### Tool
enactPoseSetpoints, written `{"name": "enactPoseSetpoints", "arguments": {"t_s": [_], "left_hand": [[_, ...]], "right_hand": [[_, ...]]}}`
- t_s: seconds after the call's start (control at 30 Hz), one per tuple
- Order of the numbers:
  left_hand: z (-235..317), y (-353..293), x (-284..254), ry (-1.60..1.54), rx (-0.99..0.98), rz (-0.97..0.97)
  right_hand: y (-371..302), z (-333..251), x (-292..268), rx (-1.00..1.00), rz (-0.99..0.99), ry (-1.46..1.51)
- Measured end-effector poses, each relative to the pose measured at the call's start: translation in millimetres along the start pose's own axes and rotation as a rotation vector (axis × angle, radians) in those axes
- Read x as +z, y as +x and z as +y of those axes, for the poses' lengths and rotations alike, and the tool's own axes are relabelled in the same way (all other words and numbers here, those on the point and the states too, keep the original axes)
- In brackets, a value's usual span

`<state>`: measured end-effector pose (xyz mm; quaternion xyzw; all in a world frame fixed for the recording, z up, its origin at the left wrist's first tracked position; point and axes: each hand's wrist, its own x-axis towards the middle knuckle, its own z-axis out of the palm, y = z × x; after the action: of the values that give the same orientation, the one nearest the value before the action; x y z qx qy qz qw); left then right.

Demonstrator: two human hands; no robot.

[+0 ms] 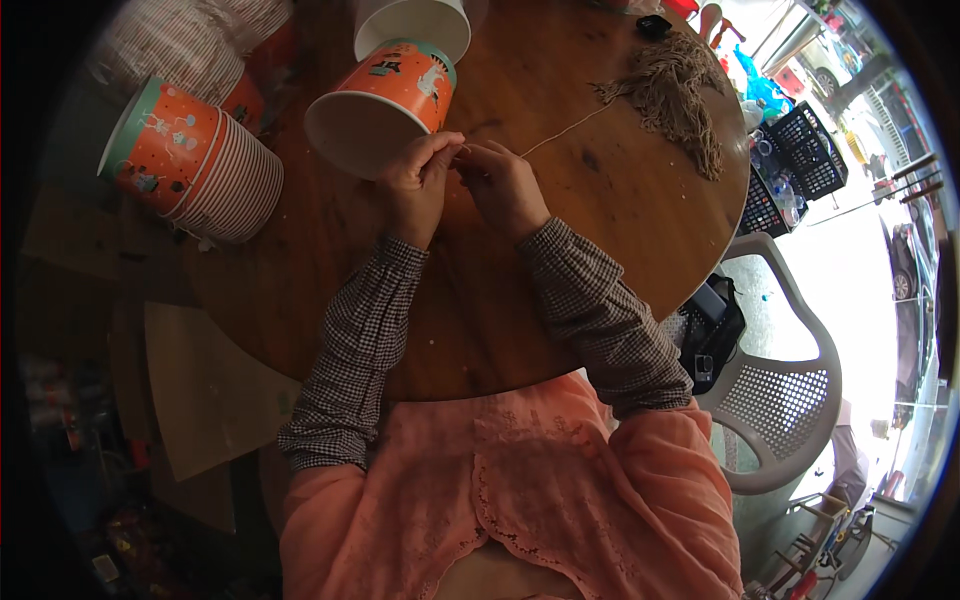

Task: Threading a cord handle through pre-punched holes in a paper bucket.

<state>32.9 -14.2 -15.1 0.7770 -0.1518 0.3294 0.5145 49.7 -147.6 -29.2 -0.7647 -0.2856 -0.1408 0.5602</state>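
Observation:
My left hand [415, 190] and my right hand [506, 188] meet over the wooden table, both with fingers pinched. A thin tan string [565, 132] runs from my right hand to a tangled bundle of tan strings [680, 95] at the far right of the table. Its end seems to lie between the fingertips of both hands. Right beside my left hand, an orange paper bucket [405, 85] with a green band and printed figures lies tilted, its wide mouth facing me. Whether my left fingers touch its rim I cannot tell.
Behind the bucket is a white bucket [425, 30]. A stack of orange paper buckets [215, 165] leans at the left, near plastic-wrapped stacks [180, 50]. The round table [480, 330] ends before my lap. A plastic chair [775, 400] and black crates [805, 150] stand to the right.

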Motion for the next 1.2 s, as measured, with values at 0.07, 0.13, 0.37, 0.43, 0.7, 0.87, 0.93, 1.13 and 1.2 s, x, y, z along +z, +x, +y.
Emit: {"name": "enactPoseSetpoints", "arguments": {"t_s": [0.07, 0.13, 0.37, 0.43, 0.7, 0.87, 0.93, 1.13, 1.2], "left_hand": [[-7, -1, 5, -0.028, -0.110, -0.008], [-12, -3, 9, -0.220, -0.383, 0.076], [-18, -10, -2, -0.138, -0.288, 0.081], [-18, -7, -1, -0.067, -0.106, 0.067], [-8, -10, -5, -0.020, -0.087, -0.104], [6, -8, -6, 0.096, 0.032, -0.177], [9, -8, -6, -0.116, -0.239, -0.226], [9, -3, -12, -0.346, -0.453, -0.091], [7, -1, -13, -0.384, -0.438, -0.068]], "right_hand": [[-1, -1, -4, 0.108, -0.020, 0.034], [-1, -5, -11, 0.218, -0.037, 0.066], [-4, -26, -23, 0.065, -0.104, -0.225], [-4, -27, -21, 0.016, -0.074, -0.272], [2, -22, -22, -0.159, 0.079, -0.247], [6, -11, -24, -0.147, 0.100, -0.197], [7, -8, -25, -0.135, 0.111, -0.175], [9, -19, -27, 0.051, 0.169, 0.018], [7, -22, -27, 0.064, 0.117, -0.023]]}}
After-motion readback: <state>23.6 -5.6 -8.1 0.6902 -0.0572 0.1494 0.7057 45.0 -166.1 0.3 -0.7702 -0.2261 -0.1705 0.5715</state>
